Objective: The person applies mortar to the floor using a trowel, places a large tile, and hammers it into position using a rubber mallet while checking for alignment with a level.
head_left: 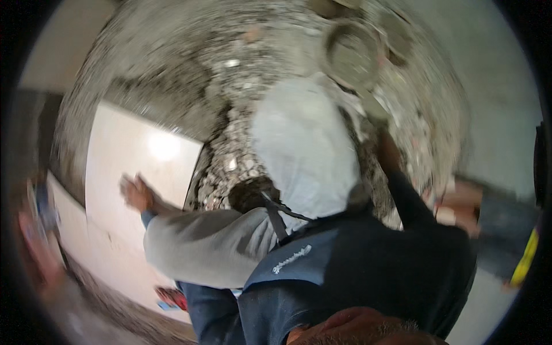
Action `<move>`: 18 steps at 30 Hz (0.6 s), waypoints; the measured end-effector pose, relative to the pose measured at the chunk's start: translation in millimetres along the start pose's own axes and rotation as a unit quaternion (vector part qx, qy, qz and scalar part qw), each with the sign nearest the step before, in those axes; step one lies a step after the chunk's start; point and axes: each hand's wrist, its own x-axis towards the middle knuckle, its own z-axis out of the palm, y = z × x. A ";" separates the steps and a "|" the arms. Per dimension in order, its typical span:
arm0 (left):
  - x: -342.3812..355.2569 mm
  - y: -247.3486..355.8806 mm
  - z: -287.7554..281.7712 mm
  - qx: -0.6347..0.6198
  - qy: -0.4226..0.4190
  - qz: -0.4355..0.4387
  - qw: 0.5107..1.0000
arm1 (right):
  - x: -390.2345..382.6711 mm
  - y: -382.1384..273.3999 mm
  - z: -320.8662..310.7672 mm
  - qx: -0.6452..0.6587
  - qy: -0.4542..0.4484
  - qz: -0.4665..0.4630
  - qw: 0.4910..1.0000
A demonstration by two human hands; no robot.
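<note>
At nine o'clock I see the left hand over a glossy, pale rectangular slab, its fingers spread and released. Between two and three, the right hand meets a blurred, grey, flat-looking tool; I can't tell whether its fingers grasp it. A round tub of grey mix sits at one o'clock.
</note>
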 end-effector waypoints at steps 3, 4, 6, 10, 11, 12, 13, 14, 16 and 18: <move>-0.6 24.9 -18.2 0.005 -0.001 0.025 1.000 | -39.3 49.4 -32.8 0.040 -0.150 -0.008 0.988; 2.5 37.1 -38.4 0.017 0.004 0.018 1.000 | -25.9 28.8 -35.5 0.147 -0.085 0.029 0.985; 12.1 15.7 -45.6 -0.015 0.066 0.029 0.997 | 48.2 -18.3 -62.4 0.188 -0.123 -0.025 0.974; 1.5 32.3 -39.9 -0.024 0.082 -0.043 0.995 | 218.7 -106.7 -118.3 0.218 -0.173 -0.156 0.948; -1.9 22.7 -30.8 -0.009 0.116 -0.042 0.992 | 268.0 -162.8 -132.2 0.156 -0.142 -0.246 0.946; 0.0 27.5 -29.3 -0.009 0.116 -0.043 0.992 | 307.3 -209.7 -142.0 0.095 -0.101 -0.324 0.936; 0.5 35.8 -31.2 -0.007 0.114 -0.043 0.993 | 342.8 -255.0 -146.5 0.056 -0.067 -0.384 0.919; 0.6 45.4 -32.5 -0.009 0.110 -0.043 0.993 | 381.7 -285.1 -140.2 -0.001 -0.061 -0.425 0.903; -2.8 52.8 -34.3 0.012 0.103 -0.044 0.994 | 425.5 -381.8 -150.9 0.004 -0.013 -0.538 0.843; -3.9 50.5 -37.6 0.041 0.109 -0.038 0.992 | 454.3 -480.7 -145.1 -0.078 0.000 -0.574 0.815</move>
